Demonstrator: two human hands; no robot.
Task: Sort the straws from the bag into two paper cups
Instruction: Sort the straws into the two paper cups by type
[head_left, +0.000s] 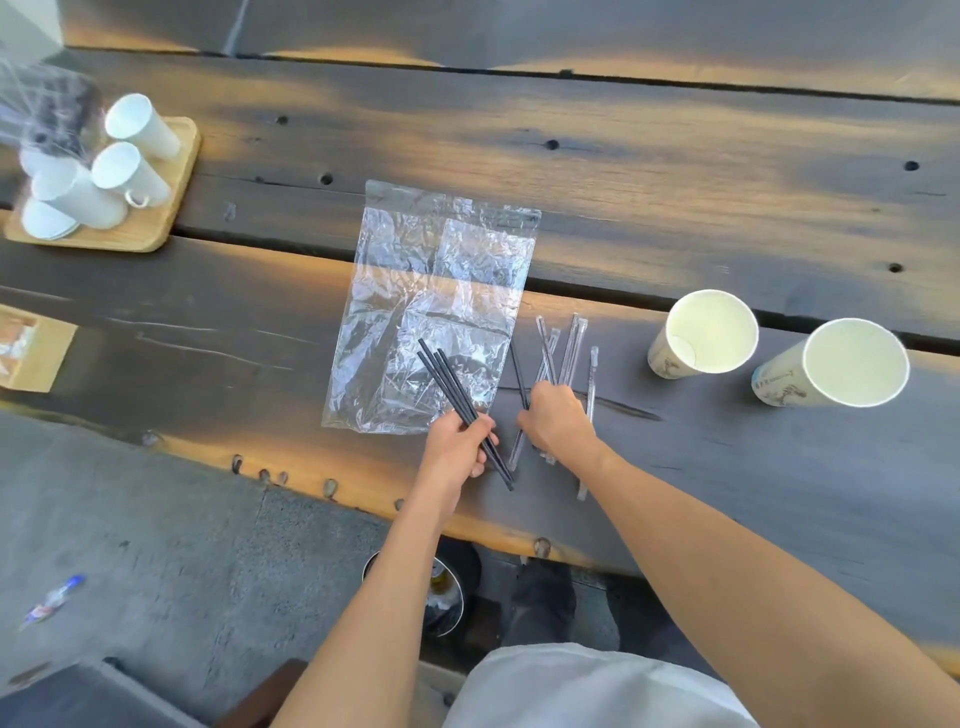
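Clasped in the left hand (457, 447), three black straws (457, 395); right hand (558, 418) pinches a fourth from clear-wrapped straws (571, 353), cups (701, 332) awaiting.

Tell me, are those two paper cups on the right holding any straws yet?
Empty. Both paper cups stand upright and show only bare pale insides.

dark plank table (675, 197) | grey concrete floor (156, 519) | warm light patches
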